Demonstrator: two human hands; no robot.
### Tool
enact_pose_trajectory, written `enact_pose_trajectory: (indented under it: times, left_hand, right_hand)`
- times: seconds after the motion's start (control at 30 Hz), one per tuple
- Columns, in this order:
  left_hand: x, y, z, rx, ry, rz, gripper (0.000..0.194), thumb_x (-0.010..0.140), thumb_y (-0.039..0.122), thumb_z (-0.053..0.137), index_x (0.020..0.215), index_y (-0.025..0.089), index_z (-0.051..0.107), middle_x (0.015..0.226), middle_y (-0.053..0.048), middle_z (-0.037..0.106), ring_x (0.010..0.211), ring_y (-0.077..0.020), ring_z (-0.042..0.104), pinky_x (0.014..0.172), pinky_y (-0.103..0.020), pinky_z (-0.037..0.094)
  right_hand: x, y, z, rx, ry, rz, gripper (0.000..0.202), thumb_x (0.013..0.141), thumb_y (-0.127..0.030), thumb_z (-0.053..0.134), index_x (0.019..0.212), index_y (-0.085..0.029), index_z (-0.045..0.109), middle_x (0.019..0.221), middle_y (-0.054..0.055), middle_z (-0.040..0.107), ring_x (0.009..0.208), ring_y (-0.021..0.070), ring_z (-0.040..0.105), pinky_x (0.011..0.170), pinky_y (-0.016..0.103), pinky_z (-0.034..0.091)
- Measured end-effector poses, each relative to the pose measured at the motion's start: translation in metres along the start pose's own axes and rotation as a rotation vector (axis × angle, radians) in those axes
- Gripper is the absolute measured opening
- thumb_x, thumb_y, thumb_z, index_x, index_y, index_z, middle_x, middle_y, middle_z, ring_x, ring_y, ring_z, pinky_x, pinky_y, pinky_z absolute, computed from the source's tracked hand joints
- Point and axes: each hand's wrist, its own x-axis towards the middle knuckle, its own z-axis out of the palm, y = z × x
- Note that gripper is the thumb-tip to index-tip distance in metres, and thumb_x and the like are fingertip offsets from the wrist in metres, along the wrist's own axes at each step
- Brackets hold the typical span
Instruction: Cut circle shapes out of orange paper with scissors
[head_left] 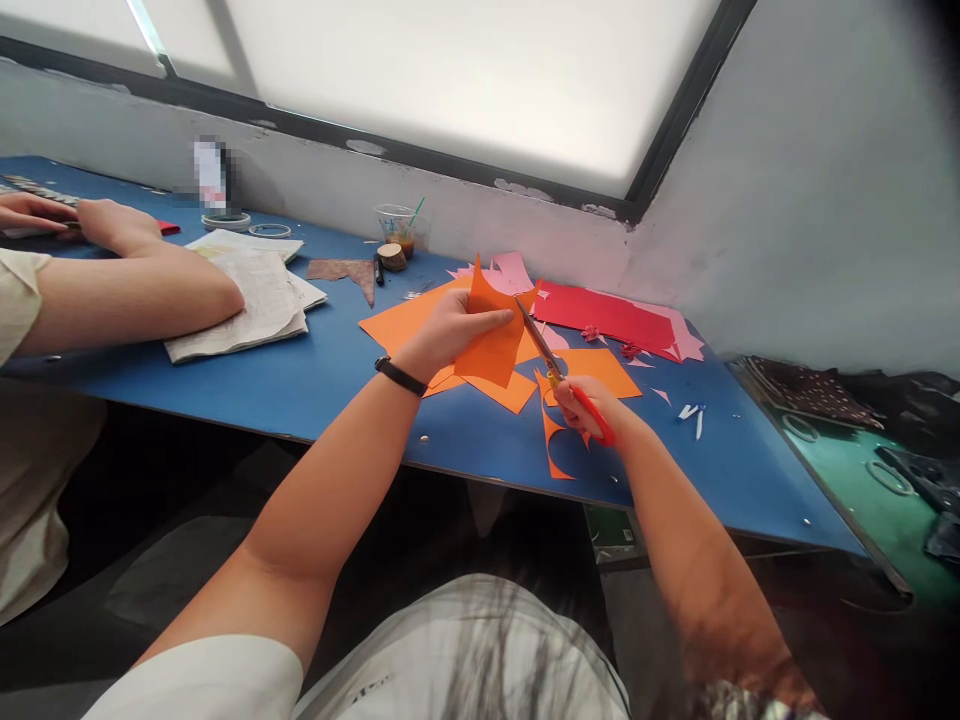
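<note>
My left hand (448,325), with a black band at the wrist, pinches an orange sheet of paper (491,345) whose top edge is cut in a curve. Red-handled scissors (551,365) sit in my right hand (589,405), fingers wrapped round the handles. Their blades point up and left, the tips at the sheet's right edge. Whether the blades are parted is hard to make out. Under my right hand lies a curved orange offcut (553,440). Larger orange sheets (397,318) are spread on the table beneath and behind my left hand.
Red paper (607,318) and pink scraps (512,272) lie at the back of the blue table (360,385). A plastic cup (401,232) stands by the wall near a wood slice (391,257). At left, another person's forearm (142,300) rests on papers (247,310). A small white-and-blue object (697,415) lies right.
</note>
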Motion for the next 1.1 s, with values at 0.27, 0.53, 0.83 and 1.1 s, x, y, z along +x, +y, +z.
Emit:
enact_pose_trajectory:
  times: [0.27,0.53,0.83,1.1]
  left_hand:
    - [0.001,-0.002,-0.004,-0.034,0.005,-0.039,0.026,0.099,0.043,0.101,0.11,0.02,0.095,0.112,-0.011,0.094,0.101,-0.0309,0.089,0.089,-0.045,0.069]
    - [0.002,-0.005,-0.005,-0.06,-0.018,-0.046,0.027,0.098,0.042,0.104,0.11,0.019,0.097,0.118,-0.011,0.096,0.105,-0.03,0.089,0.091,-0.043,0.067]
    - [0.002,-0.004,-0.006,-0.045,-0.022,-0.066,0.025,0.098,0.039,0.102,0.111,0.019,0.095,0.115,-0.011,0.096,0.103,-0.0299,0.09,0.094,-0.045,0.071]
    - [0.001,0.0,-0.004,-0.029,-0.03,-0.048,0.022,0.098,0.037,0.102,0.11,0.02,0.096,0.115,-0.012,0.096,0.106,-0.0338,0.093,0.096,-0.048,0.076]
  right_hand:
    - [-0.004,-0.004,-0.001,-0.013,0.004,0.03,0.081,0.111,-0.097,0.078,0.084,-0.031,0.04,0.07,-0.007,0.034,0.063,0.0136,0.027,0.054,0.028,0.028]
    - [0.001,0.004,-0.003,-0.006,-0.008,0.065,0.066,0.121,-0.072,0.077,0.085,-0.029,0.043,0.072,-0.005,0.037,0.063,0.0145,0.03,0.052,0.028,0.028]
    - [0.009,0.024,-0.006,0.031,-0.038,0.071,0.054,0.127,-0.057,0.068,0.088,-0.029,0.044,0.074,-0.002,0.039,0.066,0.0166,0.03,0.053,0.03,0.03]
    - [0.005,0.014,-0.004,0.016,-0.033,0.037,0.065,0.121,-0.065,0.078,0.084,-0.03,0.038,0.074,-0.004,0.034,0.066,0.0165,0.029,0.051,0.03,0.029]
